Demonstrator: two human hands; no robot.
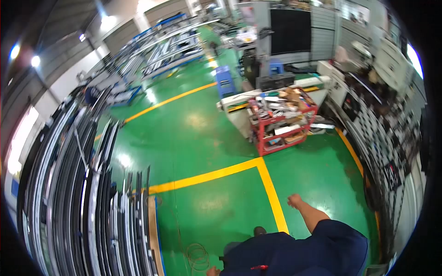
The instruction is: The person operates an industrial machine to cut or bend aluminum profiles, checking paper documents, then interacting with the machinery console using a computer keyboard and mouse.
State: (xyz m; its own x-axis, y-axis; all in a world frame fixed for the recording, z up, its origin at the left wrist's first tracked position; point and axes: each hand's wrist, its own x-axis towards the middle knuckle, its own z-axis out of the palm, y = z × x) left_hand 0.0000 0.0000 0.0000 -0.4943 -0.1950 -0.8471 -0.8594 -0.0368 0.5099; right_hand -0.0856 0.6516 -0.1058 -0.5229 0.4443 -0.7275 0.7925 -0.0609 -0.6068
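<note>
My right hand (294,201) swings out in front of my body above the green floor, right of the yellow line. Its fingers look loosely curled, and nothing shows in them. At the bottom edge, my left hand (213,271) is only partly visible beside my dark blue clothing. Its fingers are mostly hidden, so I cannot make out their position. A thin coil of wire or cord (197,256) lies on the floor just left of that hand. One dark shoe (259,230) shows below me.
Long metal profiles (94,198) fill a rack along the left. Ahead stands a red cart (261,138) loaded with parts, with a blue stool (224,80) behind it. Yellow lines (207,176) mark the green floor. Racks with hanging parts (384,124) line the right side.
</note>
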